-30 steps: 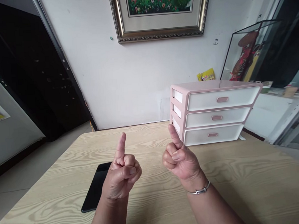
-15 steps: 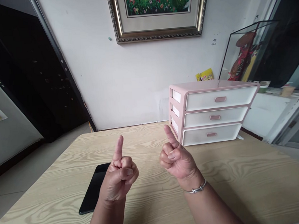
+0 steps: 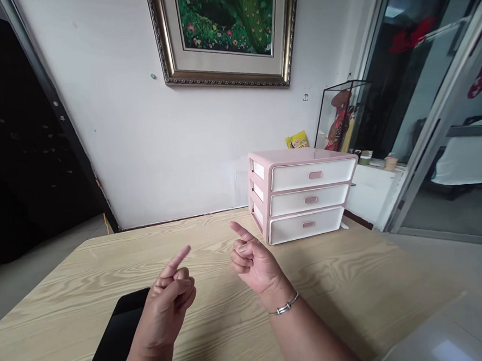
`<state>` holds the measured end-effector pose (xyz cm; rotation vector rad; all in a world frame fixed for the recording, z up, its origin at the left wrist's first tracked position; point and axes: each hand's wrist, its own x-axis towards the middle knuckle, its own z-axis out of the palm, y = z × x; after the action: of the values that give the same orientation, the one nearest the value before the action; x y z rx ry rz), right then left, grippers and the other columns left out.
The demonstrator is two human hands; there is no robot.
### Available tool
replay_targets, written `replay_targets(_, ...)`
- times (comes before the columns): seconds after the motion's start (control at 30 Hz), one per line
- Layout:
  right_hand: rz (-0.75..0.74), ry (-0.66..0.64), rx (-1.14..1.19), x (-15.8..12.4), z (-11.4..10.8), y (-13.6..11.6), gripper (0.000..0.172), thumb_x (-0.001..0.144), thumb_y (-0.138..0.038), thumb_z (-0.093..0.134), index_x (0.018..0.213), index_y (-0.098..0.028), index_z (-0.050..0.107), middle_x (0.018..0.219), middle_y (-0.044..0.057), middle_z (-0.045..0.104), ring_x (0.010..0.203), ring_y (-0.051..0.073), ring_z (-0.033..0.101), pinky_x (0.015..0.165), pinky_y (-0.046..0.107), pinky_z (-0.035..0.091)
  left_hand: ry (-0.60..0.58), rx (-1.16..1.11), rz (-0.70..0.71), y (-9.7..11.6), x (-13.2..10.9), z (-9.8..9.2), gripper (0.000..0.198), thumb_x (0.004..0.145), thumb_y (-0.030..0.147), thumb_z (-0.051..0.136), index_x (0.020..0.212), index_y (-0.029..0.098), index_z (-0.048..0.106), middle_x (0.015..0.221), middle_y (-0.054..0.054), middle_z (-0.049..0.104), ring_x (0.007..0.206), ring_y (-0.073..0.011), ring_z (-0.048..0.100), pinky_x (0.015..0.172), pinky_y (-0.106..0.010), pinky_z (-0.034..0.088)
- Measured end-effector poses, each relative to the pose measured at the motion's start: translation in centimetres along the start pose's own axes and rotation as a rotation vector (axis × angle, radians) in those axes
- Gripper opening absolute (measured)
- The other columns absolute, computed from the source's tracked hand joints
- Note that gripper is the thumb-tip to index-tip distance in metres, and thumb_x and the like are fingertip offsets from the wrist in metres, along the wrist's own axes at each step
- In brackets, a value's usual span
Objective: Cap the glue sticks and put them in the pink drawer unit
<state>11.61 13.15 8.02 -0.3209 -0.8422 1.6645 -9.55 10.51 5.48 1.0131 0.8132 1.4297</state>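
Observation:
My left hand [image 3: 170, 302] is held above the wooden table, its index finger stretched out up and to the right. Its other fingers are curled in with the thumb over them, and nothing is in it. My right hand [image 3: 255, 264], with a silver bracelet [image 3: 287, 304] on the wrist, points its index finger up and to the left. The remaining fingers are folded under the thumb, holding nothing. The two hands are apart. Partly covered by my left hand and forearm lies a black tablet or large phone [image 3: 117, 329]; which one I cannot tell.
A pink and white three-drawer box [image 3: 307, 198] stands on the table [image 3: 218, 334] beyond my right hand, drawers closed. Behind it are a yellow packet [image 3: 299, 139] and a glass case [image 3: 339, 120]. A framed picture [image 3: 226, 78] hangs on the wall.
The view has turned to the right and up a little. Both index fingers, nearly upright before, now slant inward toward each other. The drawer box has not been touched.

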Motion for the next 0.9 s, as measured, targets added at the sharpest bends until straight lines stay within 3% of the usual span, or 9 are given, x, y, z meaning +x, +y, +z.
replay_targets(0.07, -0.042, 0.292, -0.084, 0.5, -1.8, 0.6, 0.040, 0.068, -0.017, 0.066, 0.108, -0.019, 0.070, 0.055, -0.012, 0.031, 0.046, 0.007, 0.019, 0.044, 0.020, 0.015, 0.058, 0.352, -0.078, -1.1, 0.9, -0.2, 0.043, 0.082, 0.032, 0.066, 0.122, 0.017, 0.071, 0.057, 0.011, 0.028, 0.047, -0.0073, 0.023, 0.047, -0.021, 0.021)
replay_targets(0.13, -0.072, 0.609, -0.150, 1.0, -4.3, 0.8, 0.027, 0.069, -0.022, 0.067, 0.096, -0.019, 0.067, 0.054, -0.012, 0.033, 0.044, 0.006, 0.025, 0.042, 0.020, 0.019, 0.034, 0.789, -0.101, -2.2, 1.6, -0.1, 0.030, 0.084, 0.034, 0.059, 0.104, 0.018, 0.074, 0.054, 0.008, 0.036, 0.048, -0.0106, 0.034, 0.051, -0.025, 0.024)
replay_targets(0.2, -0.094, 0.757, -0.179, 1.2, -7.0, 0.1, 0.020, 0.072, -0.026, 0.068, 0.090, -0.019, 0.063, 0.055, -0.011, 0.037, 0.044, 0.007, 0.031, 0.041, 0.019, 0.024, -0.056, 1.162, -0.097, -3.0, 1.9, 0.3, 0.023, 0.086, 0.034, 0.054, 0.088, 0.020, 0.072, 0.056, 0.003, 0.049, 0.055, -0.0153, 0.048, 0.056, -0.027, 0.028)
replay_targets(0.27, -0.116, 0.857, -0.201, 1.0, -9.6, -1.5, 0.018, 0.076, -0.029, 0.070, 0.087, -0.020, 0.060, 0.056, -0.010, 0.043, 0.045, 0.007, 0.039, 0.043, 0.019, 0.031, -0.151, 1.368, -0.101, -3.4, 1.9, 0.8, 0.023, 0.088, 0.034, 0.050, 0.079, 0.021, 0.067, 0.064, -0.001, 0.061, 0.065, -0.0189, 0.057, 0.060, -0.029, 0.029)
replay_targets(0.43, -0.136, 1.059, -0.248, 0.4, -13.8, -6.8, 0.020, 0.094, -0.036, 0.065, 0.096, -0.016, 0.063, 0.074, -0.003, 0.060, 0.058, 0.010, 0.057, 0.054, 0.021, 0.048, -0.312, 1.473, -0.133, -3.7, 1.2, 1.4, 0.022, 0.088, 0.029, 0.048, 0.072, 0.021, 0.060, 0.076, -0.006, 0.069, 0.072, -0.0219, 0.062, 0.062, -0.030, 0.027)
replay_targets(0.6, -0.124, 1.141, -0.282, 0.7, -15.9, -10.6, 0.033, 0.100, -0.039, 0.063, 0.124, -0.016, 0.063, 0.118, 0.008, 0.066, 0.094, 0.019, 0.068, 0.080, 0.037, 0.060, -0.347, 1.503, -0.121, -3.9, 1.4, 0.9, 0.023, 0.090, 0.032, 0.048, 0.072, 0.022, 0.059, 0.077, -0.007, 0.070, 0.074, -0.0232, 0.062, 0.063, -0.031, 0.026)
replay_targets(0.7, -0.112, 1.149, -0.298, 1.1, -16.6, -11.8, 0.037, 0.099, -0.038, 0.064, 0.130, -0.017, 0.061, 0.128, 0.010, 0.063, 0.107, 0.023, 0.066, 0.089, 0.044, 0.058, -0.327, 1.497, -0.120, -4.1, 1.8, 0.6, 0.024, 0.091, 0.036, 0.048, 0.074, 0.022, 0.059, 0.077, -0.006, 0.070, 0.075, -0.0232, 0.063, 0.063, -0.031, 0.027)
replay_targets(0.9, -0.086, 1.152, -0.319, 1.6, -17.6, -12.4, 0.038, 0.099, -0.037, 0.064, 0.131, -0.018, 0.061, 0.131, 0.010, 0.063, 0.110, 0.024, 0.065, 0.092, 0.045, 0.058, -0.279, 1.469, -0.128, -4.9, 2.6, -0.3, 0.027, 0.092, 0.038, 0.047, 0.077, 0.021, 0.061, 0.079, -0.005, 0.071, 0.076, -0.0225, 0.065, 0.064, -0.029, 0.031)
